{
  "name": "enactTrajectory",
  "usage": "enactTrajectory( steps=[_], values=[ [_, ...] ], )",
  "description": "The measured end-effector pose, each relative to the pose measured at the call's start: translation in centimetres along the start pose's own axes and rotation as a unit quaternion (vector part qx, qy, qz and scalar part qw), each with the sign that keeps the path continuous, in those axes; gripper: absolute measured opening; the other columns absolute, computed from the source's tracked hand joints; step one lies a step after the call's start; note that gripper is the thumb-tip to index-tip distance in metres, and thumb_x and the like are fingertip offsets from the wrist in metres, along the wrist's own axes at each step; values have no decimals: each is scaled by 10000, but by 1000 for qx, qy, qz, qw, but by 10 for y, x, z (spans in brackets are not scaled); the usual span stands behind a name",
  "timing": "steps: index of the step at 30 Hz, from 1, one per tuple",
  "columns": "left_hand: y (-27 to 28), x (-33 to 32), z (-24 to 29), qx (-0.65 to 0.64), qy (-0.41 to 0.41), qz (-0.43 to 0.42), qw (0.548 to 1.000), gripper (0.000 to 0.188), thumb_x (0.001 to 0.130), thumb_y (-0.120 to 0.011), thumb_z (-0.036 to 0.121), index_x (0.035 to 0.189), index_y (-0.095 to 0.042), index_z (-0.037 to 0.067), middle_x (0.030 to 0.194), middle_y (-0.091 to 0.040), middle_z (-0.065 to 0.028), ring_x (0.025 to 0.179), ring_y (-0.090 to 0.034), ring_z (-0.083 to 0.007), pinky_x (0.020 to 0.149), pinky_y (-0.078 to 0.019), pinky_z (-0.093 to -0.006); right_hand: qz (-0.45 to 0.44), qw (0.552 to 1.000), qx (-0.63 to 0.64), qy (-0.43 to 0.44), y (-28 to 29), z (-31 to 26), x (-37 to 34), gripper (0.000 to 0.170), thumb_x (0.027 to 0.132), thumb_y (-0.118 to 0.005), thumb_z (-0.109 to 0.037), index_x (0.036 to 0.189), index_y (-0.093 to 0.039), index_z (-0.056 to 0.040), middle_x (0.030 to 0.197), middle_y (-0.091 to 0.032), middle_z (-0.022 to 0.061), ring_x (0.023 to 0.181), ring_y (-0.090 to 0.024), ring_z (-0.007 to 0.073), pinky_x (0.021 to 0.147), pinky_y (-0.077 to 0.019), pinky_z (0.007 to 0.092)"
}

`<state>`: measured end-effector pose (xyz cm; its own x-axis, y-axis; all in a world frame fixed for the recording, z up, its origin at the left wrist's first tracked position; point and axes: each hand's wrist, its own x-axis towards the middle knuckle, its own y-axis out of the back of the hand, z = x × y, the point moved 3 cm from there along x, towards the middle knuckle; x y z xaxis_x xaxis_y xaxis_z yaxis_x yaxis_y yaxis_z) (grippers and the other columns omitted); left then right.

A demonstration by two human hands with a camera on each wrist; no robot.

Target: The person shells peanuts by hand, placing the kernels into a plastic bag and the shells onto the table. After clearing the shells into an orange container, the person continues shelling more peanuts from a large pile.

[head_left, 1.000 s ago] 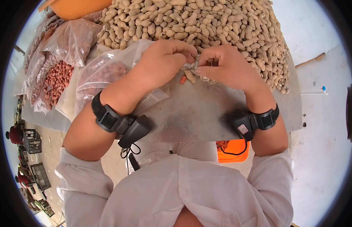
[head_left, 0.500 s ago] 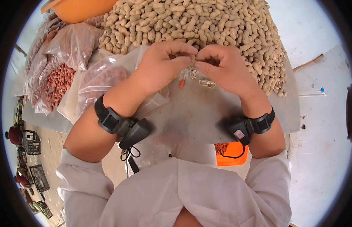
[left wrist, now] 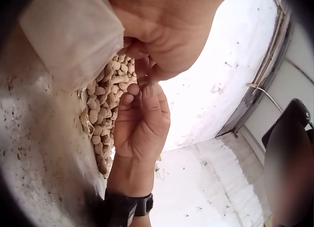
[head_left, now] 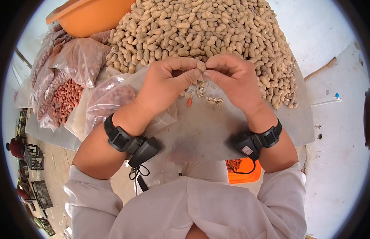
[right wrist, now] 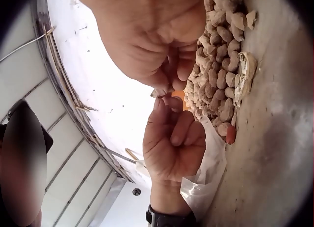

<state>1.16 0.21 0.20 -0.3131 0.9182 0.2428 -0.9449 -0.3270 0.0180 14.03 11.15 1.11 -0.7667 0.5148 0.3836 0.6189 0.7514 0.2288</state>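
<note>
Above the metal tabletop [head_left: 193,131], both hands meet fingertip to fingertip at one unshelled peanut [head_left: 201,67]. My left hand [head_left: 163,81] pinches it between thumb and forefinger. From the other side my right hand [head_left: 236,81] does the same, thumb tip against the shell. Only a sliver of the peanut [right wrist: 156,94] shows in the right wrist view; fingers cover most of it. Below the hands lie a red peanut kernel [head_left: 189,100] and a split, opened shell [head_left: 214,100]. Smaller shell bits [head_left: 201,88] lie between them.
A large heap of unshelled peanuts [head_left: 193,28] fills the table's far side. Plastic bags of red kernels [head_left: 67,99] stand at the left, below an orange basin [head_left: 95,18]. An orange container [head_left: 244,171] sits under the table edge. A white wall [head_left: 344,127] is at right.
The hands were slightly apart over shell pieces; now their fingertips meet at a peanut. The opened shell, partly hidden before, lies in sight on the table. The head view has tilted up slightly.
</note>
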Motion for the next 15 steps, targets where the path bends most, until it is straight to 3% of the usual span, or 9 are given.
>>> enactTrajectory(
  steps=[3,6,15],
  values=[
    [0,0,1,0,0,-7,1000,199,862,-605,106,1018,-623,-15,831,-633,-33,665,-557,-58,568,-464,-185,-8,999,51,8,-6,-5,-1,149,780,-641,-10,929,-641,-3,821,-615,26,703,-559,59,607,-460,195],
    [0,-1,1,3,10,-2,1000,211,857,-615,114,1019,-622,-20,821,-628,-30,665,-556,-58,568,-460,-182,-14,998,-23,54,-4,-6,-1,166,774,-642,-20,940,-639,-2,829,-607,39,708,-565,77,616,-466,210],
    [-1,-2,-3,13,39,-12,999,191,860,-594,108,980,-621,-38,808,-627,-46,656,-555,-68,549,-452,-192,-16,986,-149,69,-7,-10,-3,159,748,-650,-66,902,-647,-27,736,-609,68,652,-578,140,591,-463,256]
  ],
)
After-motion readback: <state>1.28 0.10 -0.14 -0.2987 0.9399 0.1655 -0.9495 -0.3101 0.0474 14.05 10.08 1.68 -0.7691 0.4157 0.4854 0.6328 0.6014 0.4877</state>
